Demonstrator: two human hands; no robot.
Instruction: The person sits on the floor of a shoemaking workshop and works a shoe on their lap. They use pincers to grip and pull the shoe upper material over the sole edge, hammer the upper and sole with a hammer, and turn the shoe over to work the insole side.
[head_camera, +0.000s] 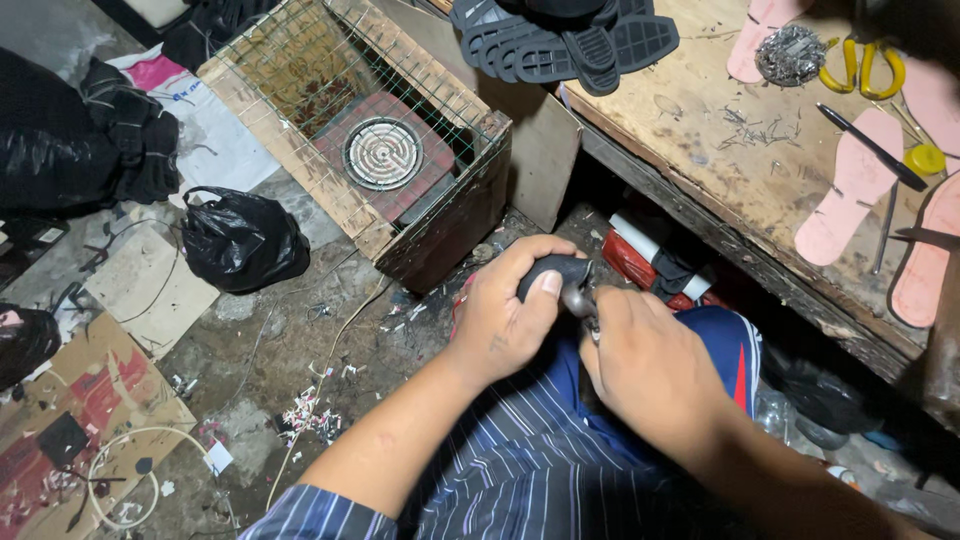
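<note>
Dim overall; harsh overhead light, dark corners.

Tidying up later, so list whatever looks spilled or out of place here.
Small white and red scraps lie scattered over the dirty floor by a loose wire. Metal shavings litter the wooden workbench. Both hands hold a black sole piece.

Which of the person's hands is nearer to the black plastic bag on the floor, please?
Left. The left hand lies right of the black plastic bag, apart from it; the right hand lies farther right, beyond the left.
</note>
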